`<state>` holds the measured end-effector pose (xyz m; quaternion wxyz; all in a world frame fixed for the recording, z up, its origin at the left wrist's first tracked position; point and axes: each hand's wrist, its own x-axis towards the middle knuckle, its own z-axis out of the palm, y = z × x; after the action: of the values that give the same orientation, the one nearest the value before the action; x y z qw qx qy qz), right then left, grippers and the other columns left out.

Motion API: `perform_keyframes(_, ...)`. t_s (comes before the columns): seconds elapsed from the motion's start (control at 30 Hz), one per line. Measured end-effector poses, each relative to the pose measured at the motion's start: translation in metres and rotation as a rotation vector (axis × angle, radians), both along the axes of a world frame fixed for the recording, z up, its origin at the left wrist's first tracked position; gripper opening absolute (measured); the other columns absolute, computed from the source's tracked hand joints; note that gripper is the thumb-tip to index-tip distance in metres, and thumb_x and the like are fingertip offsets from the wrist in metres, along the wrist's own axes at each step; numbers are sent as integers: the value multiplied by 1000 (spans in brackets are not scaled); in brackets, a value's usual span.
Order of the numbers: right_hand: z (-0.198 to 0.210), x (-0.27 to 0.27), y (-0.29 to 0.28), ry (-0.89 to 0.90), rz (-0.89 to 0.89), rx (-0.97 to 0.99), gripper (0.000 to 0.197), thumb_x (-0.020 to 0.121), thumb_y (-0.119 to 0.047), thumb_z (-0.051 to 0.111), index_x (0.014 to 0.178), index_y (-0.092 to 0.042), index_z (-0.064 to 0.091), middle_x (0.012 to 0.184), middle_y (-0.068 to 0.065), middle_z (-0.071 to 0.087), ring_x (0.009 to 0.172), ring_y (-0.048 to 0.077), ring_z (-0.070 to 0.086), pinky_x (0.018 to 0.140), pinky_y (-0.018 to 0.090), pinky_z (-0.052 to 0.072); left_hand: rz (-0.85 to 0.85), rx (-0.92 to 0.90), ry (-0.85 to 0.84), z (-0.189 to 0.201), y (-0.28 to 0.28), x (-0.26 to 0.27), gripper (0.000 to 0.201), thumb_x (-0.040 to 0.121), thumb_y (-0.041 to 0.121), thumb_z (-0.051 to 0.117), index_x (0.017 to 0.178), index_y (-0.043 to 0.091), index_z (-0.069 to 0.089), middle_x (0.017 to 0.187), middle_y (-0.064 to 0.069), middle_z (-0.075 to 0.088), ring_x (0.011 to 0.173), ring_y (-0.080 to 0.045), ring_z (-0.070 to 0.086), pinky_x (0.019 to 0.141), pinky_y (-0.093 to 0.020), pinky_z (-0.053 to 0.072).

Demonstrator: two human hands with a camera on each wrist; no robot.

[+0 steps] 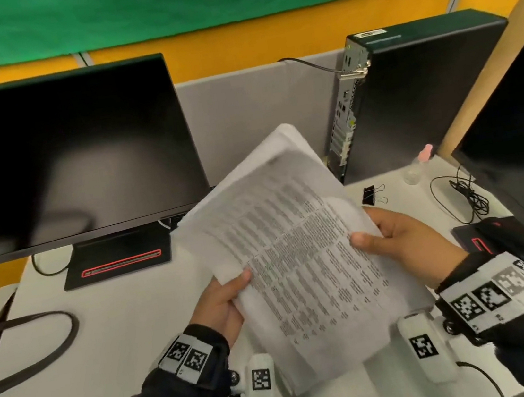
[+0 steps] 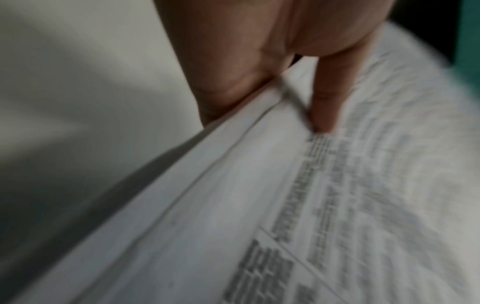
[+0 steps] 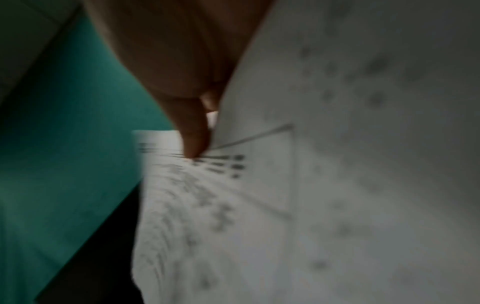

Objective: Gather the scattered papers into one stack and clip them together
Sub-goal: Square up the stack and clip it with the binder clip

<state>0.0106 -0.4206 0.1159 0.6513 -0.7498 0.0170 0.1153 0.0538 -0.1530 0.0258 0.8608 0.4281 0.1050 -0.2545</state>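
- Papers (image 1: 298,253): gathered into one stack, held tilted above the worktop (image 1: 105,338), edges not yet squared.
- Left hand (image 1: 221,305): grip pinches the stack's near-left edge, thumb on top.
- Right hand (image 1: 401,242): grip pinches the right edge, thumb on the printed face.
- Binder clip (image 1: 373,195): lies untouched on the worktop, far right of the stack; clipping remains.

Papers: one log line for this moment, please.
papers: stacked, held off desk | left hand: grips left edge | right hand: grips right edge | binder clip: on desk, unused
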Motion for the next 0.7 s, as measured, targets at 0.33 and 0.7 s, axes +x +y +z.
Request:
perform_keyframes(0.33, -56, 1, 35, 126, -353, -260, 33, 86, -9, 59, 117, -21, 59, 112, -4, 68, 102, 16, 63, 94, 39, 49, 159, 718, -303, 32, -1, 1, 29, 93, 13, 47, 112, 34, 48, 101, 13, 63, 92, -6, 60, 73, -24, 49)
perform_keyframes(0.7, -31, 1, 60, -159, -562, -18, 29, 95, -10, 44, 112, -34, 49, 102, -21, 62, 87, -18, 59, 66, 6, 47, 304, 534, -558, 63, -29, -14, 30, 97, 7, 41, 106, 35, 40, 104, 19, 58, 90, 13, 60, 69, -4, 49)
